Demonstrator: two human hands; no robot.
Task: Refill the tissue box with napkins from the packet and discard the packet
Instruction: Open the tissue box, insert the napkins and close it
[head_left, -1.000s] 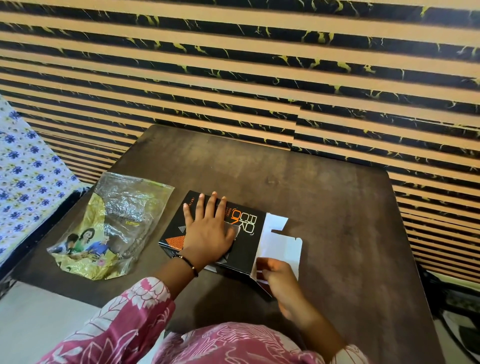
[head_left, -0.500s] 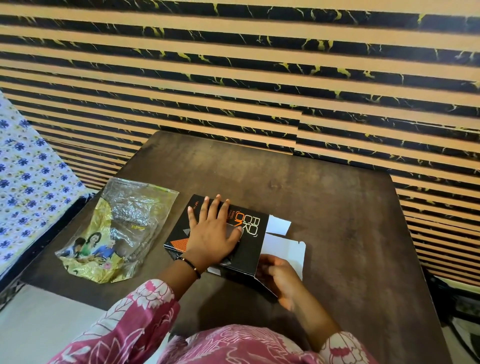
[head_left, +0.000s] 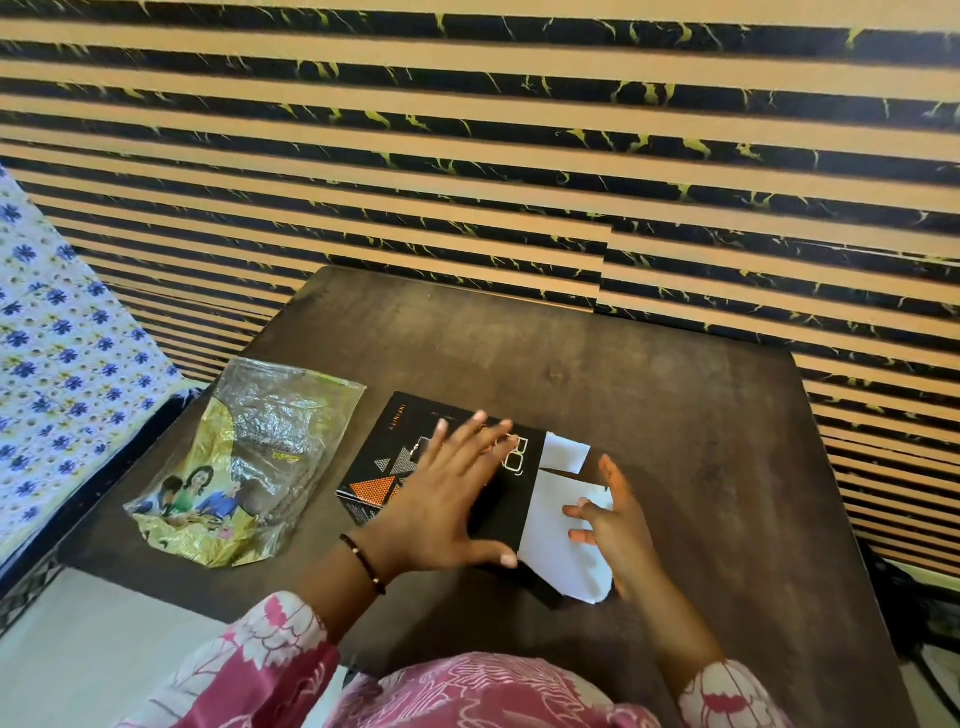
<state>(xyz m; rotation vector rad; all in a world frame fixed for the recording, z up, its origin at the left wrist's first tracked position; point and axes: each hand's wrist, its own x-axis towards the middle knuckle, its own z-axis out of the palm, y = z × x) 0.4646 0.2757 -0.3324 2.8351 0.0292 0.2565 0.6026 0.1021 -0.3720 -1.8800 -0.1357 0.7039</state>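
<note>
Near the bench's (head_left: 649, 395) left edge lies the crumpled plastic packet (head_left: 244, 462), flat and slack. Just right of it, toward the front edge, sits the black tissue box (head_left: 395, 457). The left hand (head_left: 447, 499) lies on the box top, its grip fully spread, fingers straight, thumb at the box's near right corner. The box's white end flaps (head_left: 556, 525) stand open at its right end. The right hand (head_left: 615, 519) has a loose, open grip, fingertips touching the larger flap. Behind the bench runs a striped wall (head_left: 519, 156); a flower-print cloth (head_left: 52, 364) hangs at the left.
</note>
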